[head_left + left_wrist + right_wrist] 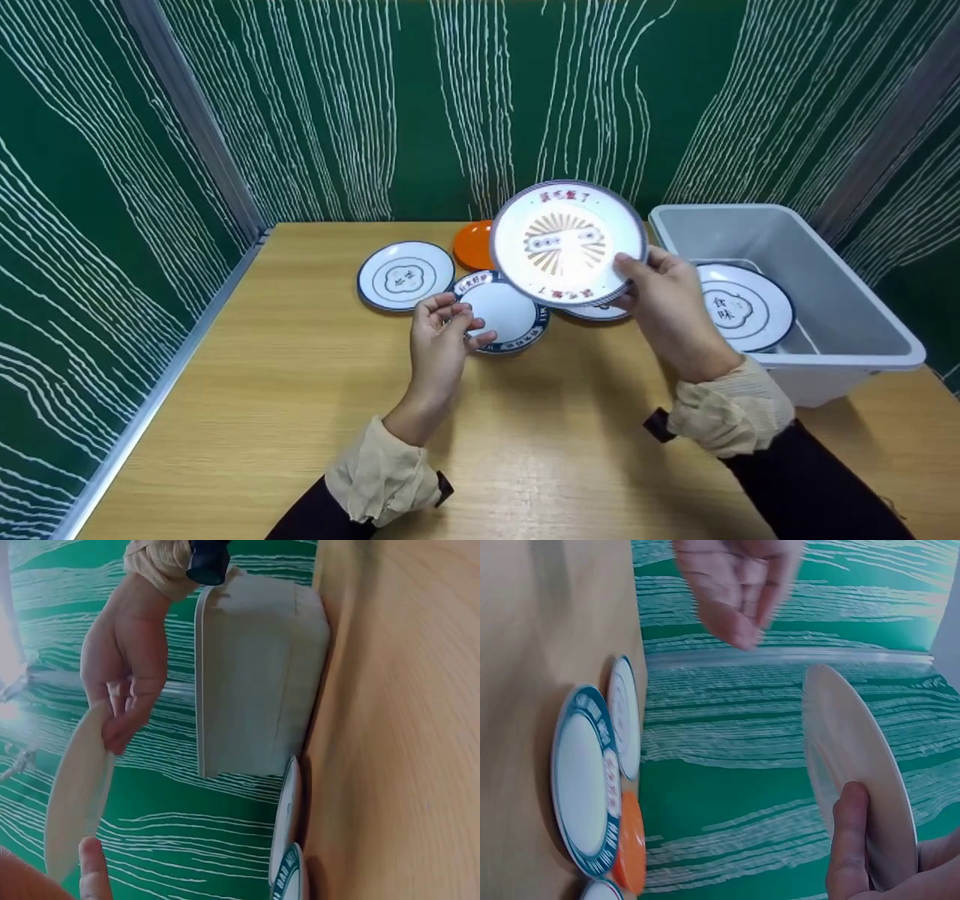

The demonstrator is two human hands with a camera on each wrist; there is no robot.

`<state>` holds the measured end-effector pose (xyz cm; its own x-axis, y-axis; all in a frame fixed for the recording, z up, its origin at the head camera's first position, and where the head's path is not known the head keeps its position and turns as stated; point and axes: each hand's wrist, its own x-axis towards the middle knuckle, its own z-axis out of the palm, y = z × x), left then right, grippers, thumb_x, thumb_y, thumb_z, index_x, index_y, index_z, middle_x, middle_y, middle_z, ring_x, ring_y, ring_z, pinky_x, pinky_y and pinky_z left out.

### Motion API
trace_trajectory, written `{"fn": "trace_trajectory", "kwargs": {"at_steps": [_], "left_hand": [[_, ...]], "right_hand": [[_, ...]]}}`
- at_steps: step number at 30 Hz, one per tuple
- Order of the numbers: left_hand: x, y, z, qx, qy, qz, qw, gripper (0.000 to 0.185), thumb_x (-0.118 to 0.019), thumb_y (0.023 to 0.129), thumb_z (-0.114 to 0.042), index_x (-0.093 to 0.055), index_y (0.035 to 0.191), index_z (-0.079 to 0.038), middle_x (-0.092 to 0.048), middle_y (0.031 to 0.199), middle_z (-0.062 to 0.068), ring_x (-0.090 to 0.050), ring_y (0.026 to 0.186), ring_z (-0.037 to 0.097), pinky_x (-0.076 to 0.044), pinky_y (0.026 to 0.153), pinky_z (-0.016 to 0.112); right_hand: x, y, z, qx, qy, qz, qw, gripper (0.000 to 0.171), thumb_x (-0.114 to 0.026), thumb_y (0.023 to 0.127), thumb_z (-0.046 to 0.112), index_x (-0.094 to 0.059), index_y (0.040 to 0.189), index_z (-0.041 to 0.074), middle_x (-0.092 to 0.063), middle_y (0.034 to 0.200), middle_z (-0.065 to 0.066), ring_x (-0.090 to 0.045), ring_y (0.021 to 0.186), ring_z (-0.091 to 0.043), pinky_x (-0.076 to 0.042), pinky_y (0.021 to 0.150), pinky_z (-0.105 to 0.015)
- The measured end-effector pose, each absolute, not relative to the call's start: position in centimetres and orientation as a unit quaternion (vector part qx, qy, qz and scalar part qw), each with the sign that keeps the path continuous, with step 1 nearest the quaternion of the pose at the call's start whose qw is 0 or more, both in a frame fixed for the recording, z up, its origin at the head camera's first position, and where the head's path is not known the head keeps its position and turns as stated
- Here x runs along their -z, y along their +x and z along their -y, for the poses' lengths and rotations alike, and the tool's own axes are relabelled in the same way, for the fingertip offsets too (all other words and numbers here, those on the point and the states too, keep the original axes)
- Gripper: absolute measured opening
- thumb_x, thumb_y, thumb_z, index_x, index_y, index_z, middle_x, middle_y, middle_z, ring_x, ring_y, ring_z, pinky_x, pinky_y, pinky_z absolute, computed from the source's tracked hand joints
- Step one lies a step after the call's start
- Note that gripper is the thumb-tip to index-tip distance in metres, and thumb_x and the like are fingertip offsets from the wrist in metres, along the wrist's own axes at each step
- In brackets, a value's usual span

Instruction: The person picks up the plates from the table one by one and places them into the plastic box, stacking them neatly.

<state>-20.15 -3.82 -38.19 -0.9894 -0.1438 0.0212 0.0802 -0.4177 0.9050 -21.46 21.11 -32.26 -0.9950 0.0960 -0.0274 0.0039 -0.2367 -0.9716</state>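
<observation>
wooden table (300, 420), green walls. right hand (671, 307) pinches sunburst plate (568, 241) by its rim, raised above table plates. left hand (439, 341) loosely curled, empty, over blue-rimmed plate (506, 311).

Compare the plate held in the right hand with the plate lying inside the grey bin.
The held plate is raised off the table and tilted towards the camera, pinched at its edge by the right hand; the bin plate rests in the bin, untouched. The held plate bears a gold sunburst with red characters at its edge; the bin plate bears dark characters in a cloud outline. Both are round, white and dark-rimmed.
</observation>
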Motion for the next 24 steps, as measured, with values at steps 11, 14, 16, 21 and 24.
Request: {"fn": "trace_trajectory", "kwargs": {"at_steps": [11, 14, 16, 21, 24], "left_hand": [[40.1, -23.0, 5.4, 0.787, 0.081, 0.611, 0.021, 0.032, -0.051, 0.099, 0.006, -0.043, 0.129, 0.000, -0.051, 0.109, 0.013, -0.054, 0.090, 0.022, -0.057, 0.079, 0.032], [40.8, -23.9, 6.0, 0.773, 0.092, 0.627, 0.015, 0.031, -0.052, 0.098, 0.006, -0.044, 0.128, 0.000, -0.050, 0.109, 0.013, -0.054, 0.090, 0.023, -0.056, 0.081, 0.036], [41.1, -24.6, 6.6, 0.764, 0.104, 0.636, 0.025, 0.032, -0.053, 0.096, 0.007, -0.045, 0.127, 0.000, -0.051, 0.109, 0.013, -0.055, 0.089, 0.024, -0.057, 0.078, 0.035], [41.8, -25.9, 8.4, 0.740, 0.124, 0.658, 0.063, 0.034, -0.054, 0.093, 0.008, -0.046, 0.125, -0.002, -0.050, 0.110, 0.013, -0.053, 0.086, 0.021, -0.055, 0.071, 0.030], [42.3, -26.4, 9.8, 0.716, 0.130, 0.682, 0.078, 0.035, -0.054, 0.097, 0.006, -0.044, 0.129, -0.002, -0.048, 0.112, 0.012, -0.052, 0.091, 0.021, -0.053, 0.076, 0.031]], "right_hand": [[30.3, -20.5, -27.4, -0.837, -0.045, 0.542, 0.053, 0.054, -0.064, 0.102, 0.015, -0.039, 0.147, -0.001, -0.069, 0.115, -0.010, -0.071, 0.093, -0.019, -0.061, 0.082, -0.029], [30.3, -20.5, -29.2, -0.849, -0.037, 0.523, 0.063, 0.054, -0.066, 0.100, 0.015, -0.040, 0.145, 0.000, -0.070, 0.113, -0.010, -0.072, 0.092, -0.021, -0.062, 0.080, -0.030], [30.4, -20.5, -30.2, -0.848, -0.034, 0.523, 0.077, 0.055, -0.066, 0.100, 0.017, -0.040, 0.145, 0.000, -0.070, 0.113, -0.010, -0.073, 0.092, -0.021, -0.062, 0.079, -0.030], [30.8, -20.2, -32.4, -0.848, -0.053, 0.519, 0.096, 0.059, -0.067, 0.099, 0.022, -0.041, 0.149, 0.003, -0.072, 0.113, -0.008, -0.073, 0.097, -0.021, -0.062, 0.082, -0.031], [30.9, -20.0, -33.6, -0.848, -0.080, 0.516, 0.092, 0.065, -0.068, 0.099, 0.025, -0.037, 0.154, 0.009, -0.073, 0.113, -0.005, -0.073, 0.100, -0.019, -0.061, 0.084, -0.031]]}}
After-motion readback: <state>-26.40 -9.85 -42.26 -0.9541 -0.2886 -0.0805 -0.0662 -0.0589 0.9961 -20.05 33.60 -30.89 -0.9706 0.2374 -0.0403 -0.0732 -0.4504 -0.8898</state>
